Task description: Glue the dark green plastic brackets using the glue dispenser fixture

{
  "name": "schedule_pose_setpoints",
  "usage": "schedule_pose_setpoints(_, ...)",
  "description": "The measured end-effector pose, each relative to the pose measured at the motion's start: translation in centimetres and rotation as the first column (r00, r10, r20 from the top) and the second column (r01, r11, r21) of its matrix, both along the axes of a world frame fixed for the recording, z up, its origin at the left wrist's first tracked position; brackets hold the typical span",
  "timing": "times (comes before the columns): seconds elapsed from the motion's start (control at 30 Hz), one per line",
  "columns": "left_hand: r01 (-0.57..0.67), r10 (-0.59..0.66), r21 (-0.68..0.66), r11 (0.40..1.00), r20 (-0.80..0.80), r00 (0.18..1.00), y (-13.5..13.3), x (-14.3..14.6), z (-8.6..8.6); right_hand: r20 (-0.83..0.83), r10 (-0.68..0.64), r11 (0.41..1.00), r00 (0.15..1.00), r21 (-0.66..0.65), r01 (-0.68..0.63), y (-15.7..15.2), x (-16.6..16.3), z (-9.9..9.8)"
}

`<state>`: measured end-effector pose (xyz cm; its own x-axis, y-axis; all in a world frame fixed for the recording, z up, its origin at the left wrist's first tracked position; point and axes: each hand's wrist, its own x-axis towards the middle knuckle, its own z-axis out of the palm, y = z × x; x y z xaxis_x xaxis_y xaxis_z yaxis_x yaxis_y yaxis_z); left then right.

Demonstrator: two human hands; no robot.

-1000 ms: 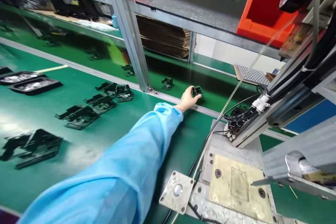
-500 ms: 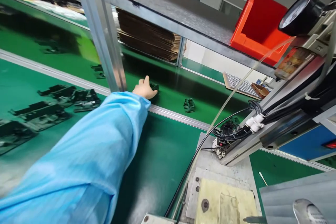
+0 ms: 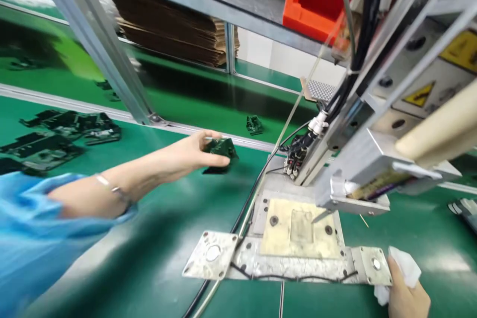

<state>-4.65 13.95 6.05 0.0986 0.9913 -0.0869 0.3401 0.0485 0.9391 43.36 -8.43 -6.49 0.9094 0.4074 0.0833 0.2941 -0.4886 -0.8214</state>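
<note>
My left hand point(image 3: 186, 154) is closed around a small dark green-black part point(image 3: 224, 150), thumb below and fingers above, held over the green table surface. The part's exact kind is not clear. At the lower right, my right hand point(image 3: 408, 295) grips a crumpled white wipe point(image 3: 409, 267) beside the right end of the metal fixture base. Between the hands lies a cream fixture plate point(image 3: 276, 236) with a shallow rectangular recess. Several similar dark parts point(image 3: 55, 151) lie on the table at the left, and another single part point(image 3: 254, 124) rests on the green strip behind the rail.
Above the fixture plate, a machine head point(image 3: 357, 174) on a slanted metal column leans in from the right. Cables and a clear tube point(image 3: 257, 184) run down left of the plate. An aluminium post point(image 3: 93, 44) and a red bin point(image 3: 313, 5) stand farther back.
My left hand has come back from beyond the rail with the dark part in it. The view has swung right and down, bringing my right hand and the whole fixture plate into sight.
</note>
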Motion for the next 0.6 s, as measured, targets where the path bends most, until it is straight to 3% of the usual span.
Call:
schedule_pose_setpoints(0.07,0.201,-0.178,-0.164,0.966,0.144,0.973,-4.6,2.3,0.6,-0.073,-0.033,0.998,0.997,0.049,0.037,-0.1,0.0,-0.3)
schedule_pose_setpoints(0.13,0.384,-0.304,-0.300,0.873,0.280,0.911,-8.3,5.0,0.8,-0.101,-0.029,0.991,0.995,0.124,0.041,0.0,-0.3,-0.3)
schedule_pose_setpoints(0.23,0.504,-0.361,-0.392,0.770,0.384,0.850,-11.5,8.9,0.2,-0.123,0.011,0.973,0.992,0.230,0.018,0.0,-0.6,-0.4)
schedule_pose_setpoints(0.4,0.488,-0.309,-0.428,0.760,0.423,0.852,-11.7,13.9,-1.7,-0.161,0.051,0.942,0.986,0.336,0.006,-0.3,-0.4,-0.9)
schedule_pose_setpoints(0.6,0.493,-0.349,-0.353,0.795,0.399,0.848,-9.3,16.6,-2.2,-0.208,0.083,0.938,0.975,0.347,-0.006,-0.3,-0.3,-1.1)
